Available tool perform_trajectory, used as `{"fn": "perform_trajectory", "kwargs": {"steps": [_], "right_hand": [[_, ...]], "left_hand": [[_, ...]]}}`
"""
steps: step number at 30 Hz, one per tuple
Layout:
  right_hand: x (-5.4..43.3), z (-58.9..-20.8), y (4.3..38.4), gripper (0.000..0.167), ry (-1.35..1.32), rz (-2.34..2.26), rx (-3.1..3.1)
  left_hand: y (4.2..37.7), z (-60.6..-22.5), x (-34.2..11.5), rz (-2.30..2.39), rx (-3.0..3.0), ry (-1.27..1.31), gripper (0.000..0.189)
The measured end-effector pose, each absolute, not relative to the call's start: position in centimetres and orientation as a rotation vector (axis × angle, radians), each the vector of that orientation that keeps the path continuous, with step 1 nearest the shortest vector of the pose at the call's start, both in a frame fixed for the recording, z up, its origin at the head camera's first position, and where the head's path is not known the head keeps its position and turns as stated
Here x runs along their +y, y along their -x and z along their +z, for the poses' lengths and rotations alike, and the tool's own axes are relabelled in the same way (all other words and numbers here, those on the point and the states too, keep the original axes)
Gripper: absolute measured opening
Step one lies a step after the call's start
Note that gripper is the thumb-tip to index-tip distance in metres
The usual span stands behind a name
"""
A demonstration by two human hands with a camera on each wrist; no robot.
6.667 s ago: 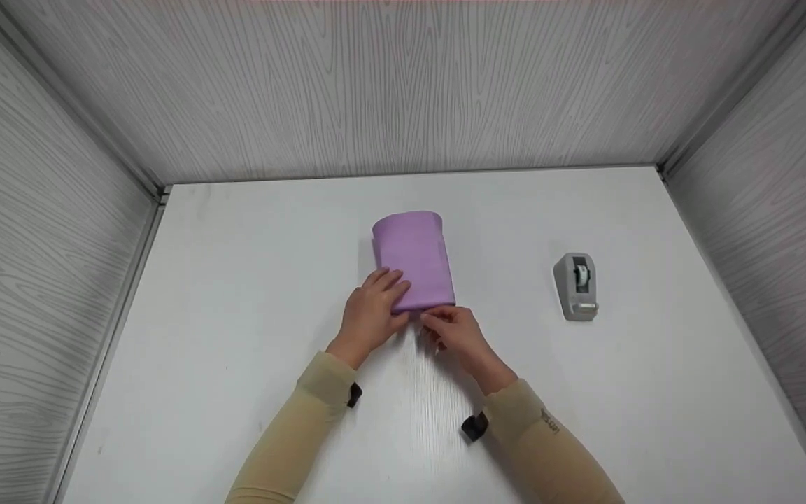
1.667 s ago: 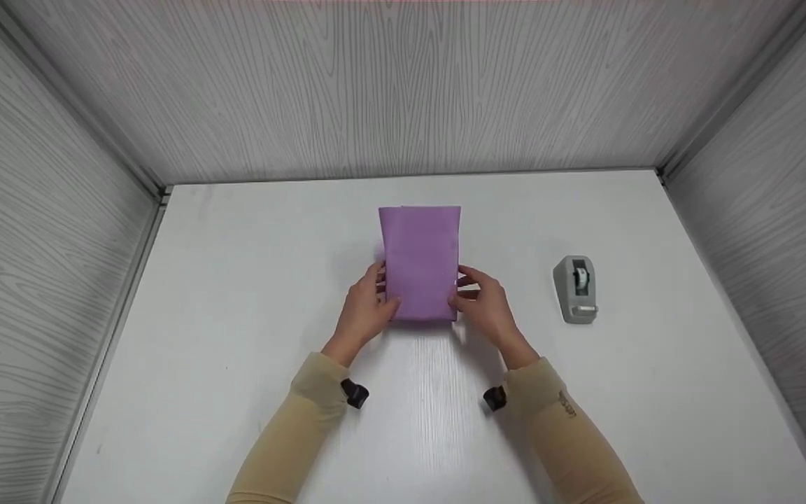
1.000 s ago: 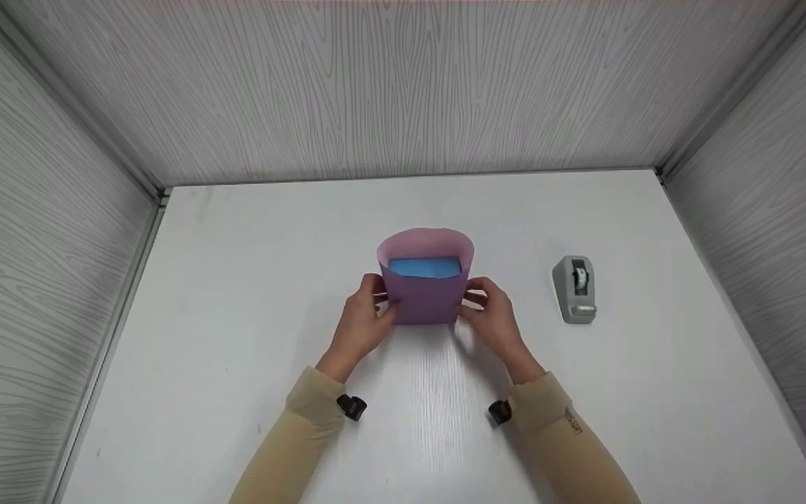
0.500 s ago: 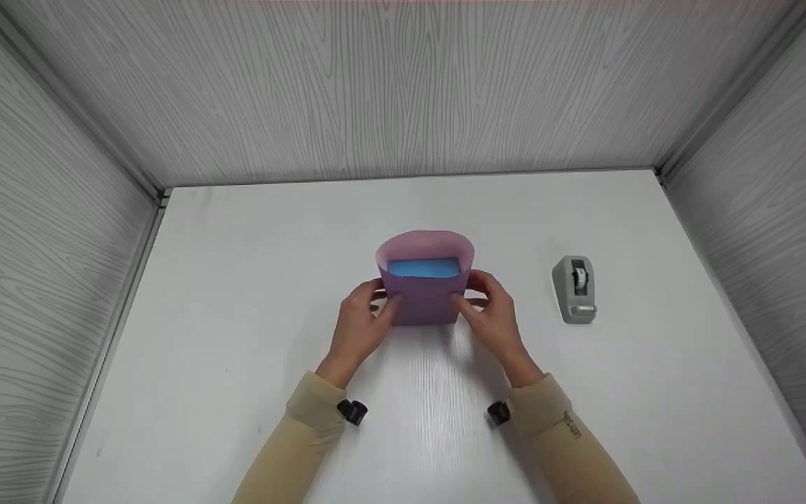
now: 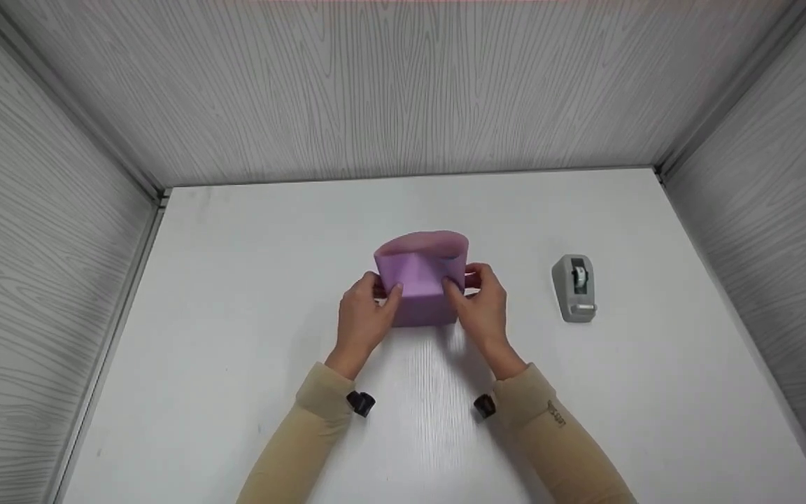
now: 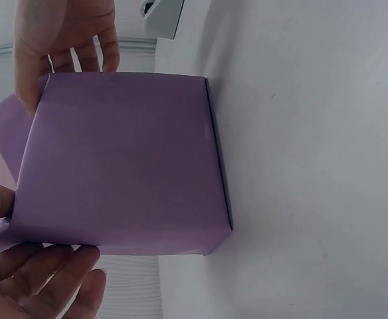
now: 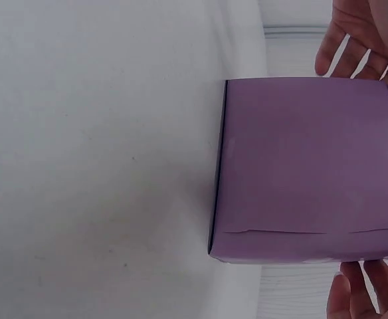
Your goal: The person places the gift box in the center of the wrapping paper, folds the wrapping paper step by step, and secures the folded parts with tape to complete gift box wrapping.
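A box wrapped in purple paper (image 5: 422,312) stands upright on the table, its paper rising past the top as an open collar. The near side of that collar bends inward over the top and covers the blue box inside. My left hand (image 5: 364,318) holds the left side, thumb on the fold and fingers along the side. On the opposite side my right hand (image 5: 483,311) grips likewise, thumb pressing the bent paper. Both wrist views show the flat purple face (image 6: 121,159) between the two hands; a paper seam (image 7: 287,231) runs near the right-hand side.
A grey tape dispenser (image 5: 575,288) with a roll of tape stands to the right on the white table (image 5: 249,294). Wood-grained panels (image 5: 403,91) enclose the table at the back and both sides.
The package was laid flatter, then tipped upright, showing the blue box through the open top. Since half a second ago the near paper edge has been pushed inward by both thumbs, hiding the blue.
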State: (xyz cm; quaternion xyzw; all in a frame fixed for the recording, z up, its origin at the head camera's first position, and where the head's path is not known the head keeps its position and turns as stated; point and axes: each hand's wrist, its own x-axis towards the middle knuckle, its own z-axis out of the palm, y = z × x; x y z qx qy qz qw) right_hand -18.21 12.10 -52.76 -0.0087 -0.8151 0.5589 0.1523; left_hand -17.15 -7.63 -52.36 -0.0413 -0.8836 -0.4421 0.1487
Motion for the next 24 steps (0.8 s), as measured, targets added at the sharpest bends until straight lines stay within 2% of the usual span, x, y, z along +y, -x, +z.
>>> {"fn": "perform_trajectory", "kwargs": {"steps": [11, 24], "right_hand": [[11.58, -52.48, 18.72, 0.025, 0.176, 1.448, -2.409], [11.21, -52.11, 18.71, 0.022, 0.229, 1.431, -2.441]], "left_hand": [[17.86, -52.3, -7.24, -1.144, -2.53, 0.038, 0.023], [18.17, -52.07, -6.93, -1.097, -2.545, 0.011, 0.02]]}}
